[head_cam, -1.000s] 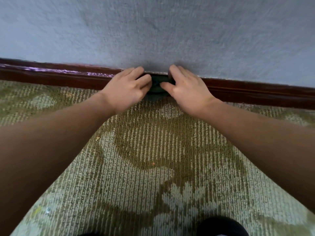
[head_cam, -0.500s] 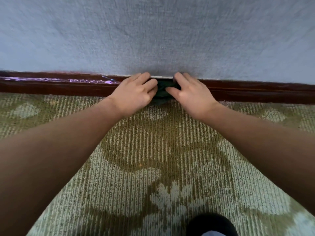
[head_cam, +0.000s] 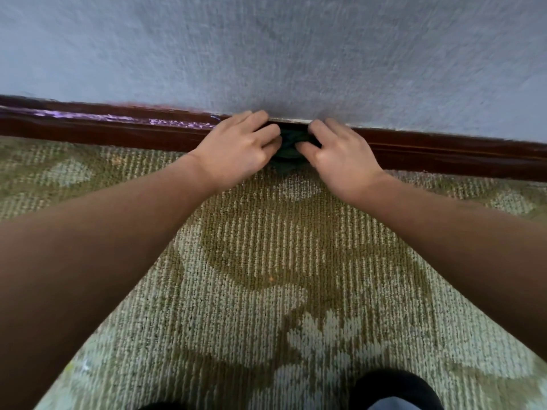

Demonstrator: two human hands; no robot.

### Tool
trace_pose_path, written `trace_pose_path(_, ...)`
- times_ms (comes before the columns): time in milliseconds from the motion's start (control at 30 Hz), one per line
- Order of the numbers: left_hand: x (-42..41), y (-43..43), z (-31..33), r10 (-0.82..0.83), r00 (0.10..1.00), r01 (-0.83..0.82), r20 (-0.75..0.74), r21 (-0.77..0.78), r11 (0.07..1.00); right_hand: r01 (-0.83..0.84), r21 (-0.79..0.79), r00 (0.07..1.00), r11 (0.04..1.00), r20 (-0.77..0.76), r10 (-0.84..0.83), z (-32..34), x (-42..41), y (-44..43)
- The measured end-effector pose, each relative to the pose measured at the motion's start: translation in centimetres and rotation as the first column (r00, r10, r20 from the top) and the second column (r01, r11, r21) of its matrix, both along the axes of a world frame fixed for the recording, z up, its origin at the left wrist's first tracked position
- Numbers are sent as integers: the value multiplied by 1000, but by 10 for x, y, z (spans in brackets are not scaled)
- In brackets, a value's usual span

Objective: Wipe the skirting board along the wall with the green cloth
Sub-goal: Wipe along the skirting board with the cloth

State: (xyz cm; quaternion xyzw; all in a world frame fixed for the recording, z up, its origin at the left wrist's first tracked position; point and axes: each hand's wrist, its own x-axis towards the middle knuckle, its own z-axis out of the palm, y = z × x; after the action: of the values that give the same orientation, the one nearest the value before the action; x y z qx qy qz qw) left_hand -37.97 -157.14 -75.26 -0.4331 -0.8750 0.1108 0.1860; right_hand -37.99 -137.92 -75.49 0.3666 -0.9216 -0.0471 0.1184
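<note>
1. I see the cloth (head_cam: 288, 146) bunched against the board (head_cam: 118, 131), at the carpet's (head_cam: 296, 247) far edge.
2. My left hand (head_cam: 236, 149) and right hand (head_cam: 340, 155) flank it, fingers curled and pinching it.
3. Pale streaks mark the board's left stretch, so I judge most of the wiping remains.

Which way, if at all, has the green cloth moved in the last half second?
Yes, a little to the left: the green cloth was right of the carpet's pale diamond and now sits almost in line with it.
</note>
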Motion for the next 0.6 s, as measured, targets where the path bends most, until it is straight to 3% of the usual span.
trace_pose_path(600,3,-31,-3,72,989,-80,127,62,995,0,-2,1000,1000,-12,0,-6,3,-29)
